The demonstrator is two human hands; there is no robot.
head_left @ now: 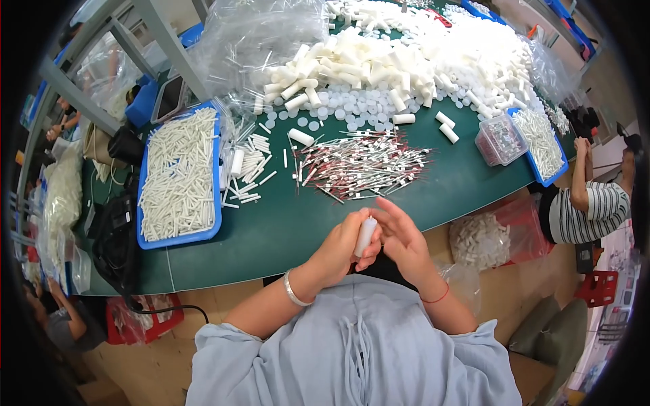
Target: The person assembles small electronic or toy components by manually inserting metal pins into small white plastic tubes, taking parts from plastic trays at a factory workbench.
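In front of my body, at the near table edge, my left hand [333, 250] is closed round a white plastic cylinder [365, 235], which stands tilted in the grip with its top end showing. My right hand [406, 247] is close against it, its fingers stretched out and apart; whether they touch the cylinder I cannot tell. Just beyond the hands lies a loose heap of thin wired parts with white sleeves and red leads [362, 166]. A few white cylinders [301, 137] rest around that heap.
A blue tray of short white tubes [177, 179] stands at the left, with loose tubes [254, 162] beside it. Large piles of white cylinders [379, 61] and translucent discs [325, 105] fill the back. At the right are a clear plastic box [501, 141] and another blue tray [542, 145]. Co-workers sit at both sides.
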